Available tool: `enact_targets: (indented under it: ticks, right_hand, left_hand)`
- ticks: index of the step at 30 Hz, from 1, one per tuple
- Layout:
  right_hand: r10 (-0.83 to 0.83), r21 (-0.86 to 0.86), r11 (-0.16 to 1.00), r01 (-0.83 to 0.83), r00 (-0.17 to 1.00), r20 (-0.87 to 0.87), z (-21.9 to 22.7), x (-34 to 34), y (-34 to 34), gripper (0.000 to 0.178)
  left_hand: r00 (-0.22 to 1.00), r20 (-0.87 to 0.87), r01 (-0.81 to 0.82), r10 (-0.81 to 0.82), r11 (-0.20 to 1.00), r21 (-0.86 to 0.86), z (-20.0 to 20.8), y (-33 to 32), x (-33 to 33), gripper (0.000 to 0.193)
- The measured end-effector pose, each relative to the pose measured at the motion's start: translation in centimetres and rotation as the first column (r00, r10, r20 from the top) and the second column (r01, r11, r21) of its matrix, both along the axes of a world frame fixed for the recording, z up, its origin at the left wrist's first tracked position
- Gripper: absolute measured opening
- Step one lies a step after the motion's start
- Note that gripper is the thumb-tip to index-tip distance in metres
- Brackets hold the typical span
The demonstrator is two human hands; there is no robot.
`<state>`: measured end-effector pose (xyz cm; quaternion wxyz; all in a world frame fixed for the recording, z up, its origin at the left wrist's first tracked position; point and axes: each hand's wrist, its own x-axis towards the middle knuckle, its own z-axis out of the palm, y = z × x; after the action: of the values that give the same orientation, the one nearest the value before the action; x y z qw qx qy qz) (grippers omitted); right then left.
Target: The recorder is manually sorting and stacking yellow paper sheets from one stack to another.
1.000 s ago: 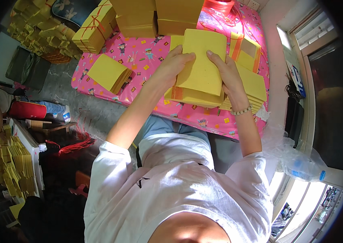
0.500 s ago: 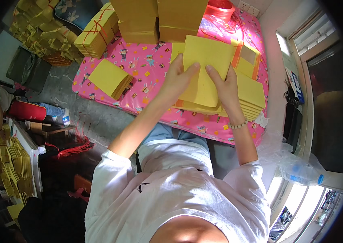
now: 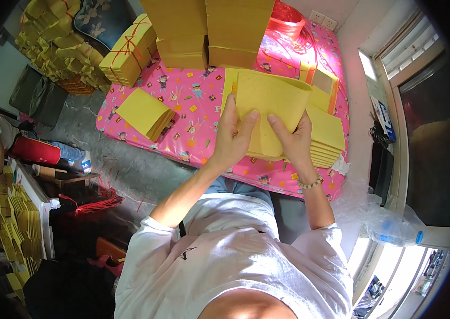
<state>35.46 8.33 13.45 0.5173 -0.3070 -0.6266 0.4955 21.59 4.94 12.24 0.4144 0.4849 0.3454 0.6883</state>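
Between both hands I hold a wad of yellow paper (image 3: 272, 98) over the table, its upper edge bowed into a curve. My left hand (image 3: 234, 133) grips its left side, thumb on the near face and fingers behind. My right hand (image 3: 293, 137) clasps the right side the same way, a beaded bracelet on that wrist. Just right of my right hand lies a layered stack of folded yellow paper (image 3: 325, 130). To the left, a smaller folded yellow stack (image 3: 145, 112) rests on the pink patterned tablecloth (image 3: 195, 125).
Tall yellow paper stacks (image 3: 182, 29) stand at the table's back, beside a bundle tied with red string (image 3: 127, 50). A red string roll (image 3: 287, 21) sits at the back right. A window (image 3: 432, 122) is at right. Another person (image 3: 1, 130) works at far left beside more yellow stacks (image 3: 20, 218).
The wad has come lower and nearer to me in the view, and its top edge now bows over. Both hands have moved down with it, keeping their grip.
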Motion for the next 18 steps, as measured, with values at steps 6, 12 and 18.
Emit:
enact_targets:
  ticks: [6,12,18]
  right_hand:
    - [-0.015,-0.076,0.997,0.016,1.000,0.024,0.8,0.0,-0.3,0.027]
    - [-0.015,-0.189,0.981,0.037,0.993,0.116,2.0,-0.4,1.8,0.029]
    - [0.031,-0.253,0.967,0.012,0.986,0.165,0.5,-0.8,4.9,0.032]
  left_hand:
    - [0.999,0.032,-0.013,0.013,1.000,-0.005,0.3,-0.6,0.0,0.031]
    - [0.996,0.092,0.004,0.009,0.989,-0.147,0.9,0.6,-1.2,0.032]
    - [0.977,0.206,0.140,-0.064,0.915,-0.379,0.5,2.7,-2.7,0.028]
